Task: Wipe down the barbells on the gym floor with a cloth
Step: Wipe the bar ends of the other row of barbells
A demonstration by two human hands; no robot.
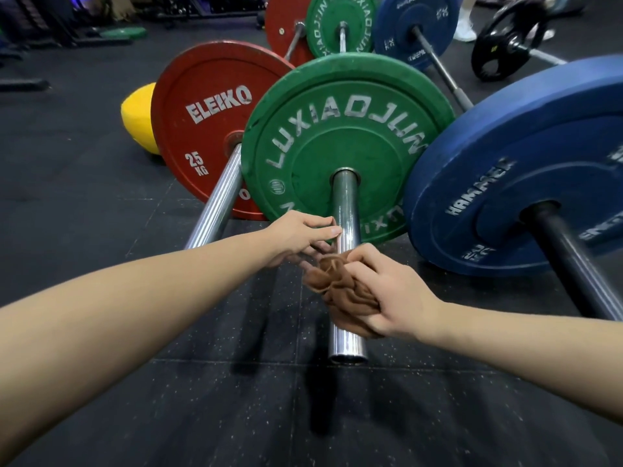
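Note:
Three barbells lie side by side on the black gym floor. The middle one carries a green plate (340, 129), and its chrome sleeve (345, 210) points toward me. My right hand (387, 291) grips a bunched brown cloth (337, 284) wrapped round that sleeve near its end. My left hand (300, 234) reaches in from the left, fingertips touching the sleeve just above the cloth. To the left lies the red-plate barbell (209, 123) with a chrome sleeve (219, 203). On the right is the blue-plate barbell (526, 170) with a dark sleeve (573, 264).
A yellow ball (138, 112) sits behind the red plate. Farther back, the bars' other ends carry red, green and blue plates (340, 25). A black plate (505, 38) on another bar lies at the back right. Someone's white shoe (464, 30) shows beyond it. Rubber floor tiles (236, 416) stretch toward me.

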